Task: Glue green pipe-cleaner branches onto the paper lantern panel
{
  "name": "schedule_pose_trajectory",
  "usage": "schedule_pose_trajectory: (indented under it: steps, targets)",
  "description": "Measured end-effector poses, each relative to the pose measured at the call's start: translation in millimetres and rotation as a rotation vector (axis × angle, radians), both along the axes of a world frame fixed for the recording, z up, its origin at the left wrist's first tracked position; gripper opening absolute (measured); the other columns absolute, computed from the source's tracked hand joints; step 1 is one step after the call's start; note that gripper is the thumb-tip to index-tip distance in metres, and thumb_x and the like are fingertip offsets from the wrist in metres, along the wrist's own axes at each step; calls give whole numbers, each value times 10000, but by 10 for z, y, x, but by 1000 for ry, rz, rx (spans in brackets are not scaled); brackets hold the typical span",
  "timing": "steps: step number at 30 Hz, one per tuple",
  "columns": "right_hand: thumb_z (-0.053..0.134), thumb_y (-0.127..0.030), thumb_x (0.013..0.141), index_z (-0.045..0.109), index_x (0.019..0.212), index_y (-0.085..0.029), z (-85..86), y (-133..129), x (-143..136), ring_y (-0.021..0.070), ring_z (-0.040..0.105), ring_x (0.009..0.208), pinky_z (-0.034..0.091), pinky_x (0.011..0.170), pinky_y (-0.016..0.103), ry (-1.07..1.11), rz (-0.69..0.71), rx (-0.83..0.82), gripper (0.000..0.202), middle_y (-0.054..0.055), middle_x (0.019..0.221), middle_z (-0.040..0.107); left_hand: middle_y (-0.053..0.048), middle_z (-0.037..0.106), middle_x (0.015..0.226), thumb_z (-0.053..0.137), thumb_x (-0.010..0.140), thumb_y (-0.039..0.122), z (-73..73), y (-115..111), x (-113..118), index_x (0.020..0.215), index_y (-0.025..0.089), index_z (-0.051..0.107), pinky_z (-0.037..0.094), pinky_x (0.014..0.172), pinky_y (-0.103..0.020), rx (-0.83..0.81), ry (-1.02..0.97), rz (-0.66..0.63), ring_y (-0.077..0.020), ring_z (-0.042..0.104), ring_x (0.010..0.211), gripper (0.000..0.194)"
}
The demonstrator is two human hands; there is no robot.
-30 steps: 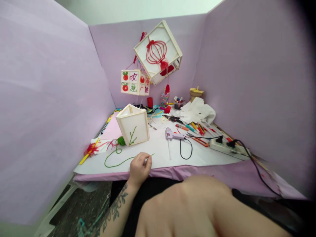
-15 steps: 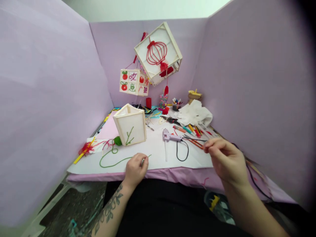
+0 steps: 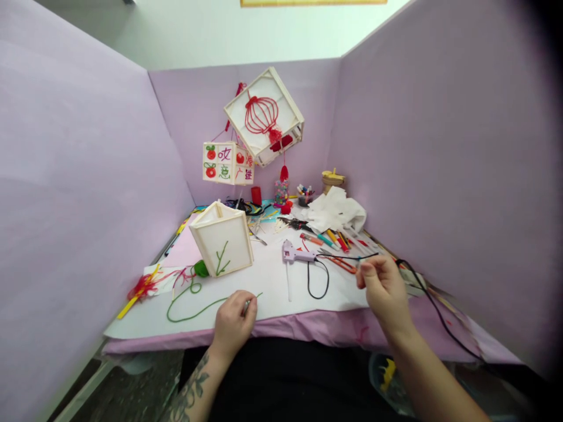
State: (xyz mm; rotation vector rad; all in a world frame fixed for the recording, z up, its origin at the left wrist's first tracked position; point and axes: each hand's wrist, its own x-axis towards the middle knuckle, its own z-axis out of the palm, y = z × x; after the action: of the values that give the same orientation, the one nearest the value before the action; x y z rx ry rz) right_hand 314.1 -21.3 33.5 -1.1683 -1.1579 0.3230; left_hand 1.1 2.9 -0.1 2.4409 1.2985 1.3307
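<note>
My left hand [image 3: 234, 324] is closed on the green yarn [image 3: 190, 316] near the table's front edge, its free end sticking out past the fingers. The yarn loops back to a green ball [image 3: 201, 268] beside a three-sided white lantern [image 3: 223, 243] with a wooden frame. Green yarn forms a branch shape on the lantern's front. My right hand [image 3: 387, 293] is raised at the right with thumb and fingers pinched; what they hold, if anything, is too small to tell. Left of it are orange-handled scissors [image 3: 345, 265] and a lilac glue gun [image 3: 297, 254], whose black cord passes by the fingers.
Two finished lanterns hang at the back, a tilted one [image 3: 264, 114] and a painted one [image 3: 226, 164]. Markers [image 3: 328, 240], pliers [image 3: 294, 224] and crumpled white paper [image 3: 334, 211] lie behind the glue gun. Red strands [image 3: 143, 287] lie at the left. Lilac walls [image 3: 417, 146] enclose the table.
The view has tilted up, so the table sits lower in it. My right hand has moved slightly inward, still pinched. My left hand keeps hold of the green yarn.
</note>
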Motion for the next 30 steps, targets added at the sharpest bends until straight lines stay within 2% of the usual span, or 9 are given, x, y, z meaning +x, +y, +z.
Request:
schedule_pose_trajectory:
  steps: [3,7,9,11,14,17,22,26,30]
  targets:
    - [549,-433,907,454,790,-215,19,-24,47,111,454,469,362,487,220,23,-21,16,265,-62,528,478,-28,628,757,501,897,185,7,0,8,826,192,575,472,665,-259,-3,-3,-5,-151,596,686,103]
    - [606,-389,849,465,833,-218,62,27,123,128,500,512,398,512,232,48,-167,70,223,-52,593,508,-24,623,749,503,896,182,12,2,14,817,188,575,467,664,-257,-6,-8,-9,-146,583,669,107]
    - [621,-362,821,499,842,-212,86,91,170,141,532,569,424,562,250,-36,-244,61,194,-33,656,538,-23,622,748,502,896,182,8,3,11,818,188,575,465,663,-257,-9,-8,-11,-146,581,668,107]
    - [591,-362,825,556,797,-201,117,182,232,162,554,634,434,616,271,-225,-259,-7,167,-1,699,575,-22,622,747,502,897,185,1,2,5,817,189,574,463,661,-257,-14,-5,-14,-145,580,666,108]
    - [499,-352,852,625,723,-187,180,360,339,197,584,699,435,640,291,-512,-139,-203,244,47,738,640,-21,622,746,502,898,194,-5,-2,-2,813,191,572,461,657,-257,-18,-3,-14,-143,574,658,110]
    - [490,-272,838,671,772,-176,282,543,388,213,615,773,448,691,298,-711,-28,-376,215,68,823,687,-20,618,738,495,899,205,-6,-2,3,812,193,576,457,645,-259,-23,-3,-3,-139,556,630,119]
    - [490,-171,862,718,887,-166,507,822,176,205,625,909,437,810,271,-1033,120,-496,229,81,958,713,-21,617,735,490,901,212,-2,10,17,813,192,580,448,630,-260,-44,-12,3,-135,534,616,127]
    - [571,-106,799,738,917,-173,536,1099,-87,183,649,869,439,766,230,-1116,242,-587,215,64,956,732,-14,604,722,486,905,223,12,3,4,803,189,580,440,603,-251,-77,-55,14,-125,505,585,142]
    - [549,-94,811,726,971,-151,573,1321,-111,170,653,836,430,710,218,-1142,203,-645,245,70,937,733,-9,593,708,489,903,218,27,-14,-12,792,187,576,428,583,-242,-84,-91,15,-118,490,568,145]
